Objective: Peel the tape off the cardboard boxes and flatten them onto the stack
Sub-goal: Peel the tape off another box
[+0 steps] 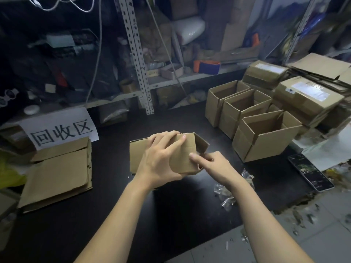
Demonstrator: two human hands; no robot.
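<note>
A small brown cardboard box stands on the black table in front of me. My left hand grips it from above, fingers over its top edge and thumb at its near side. My right hand is at the box's right end, index finger stretched onto its face and the other fingers curled at the flap; what they pinch is hidden. A stack of flattened boxes lies at the left. Three open boxes stand at the right, with taped boxes behind them.
A paper sign with large characters leans behind the stack. Crumpled clear tape scraps lie right of my right arm. A phone lies at the table's right edge. Cluttered metal shelving rises behind the table.
</note>
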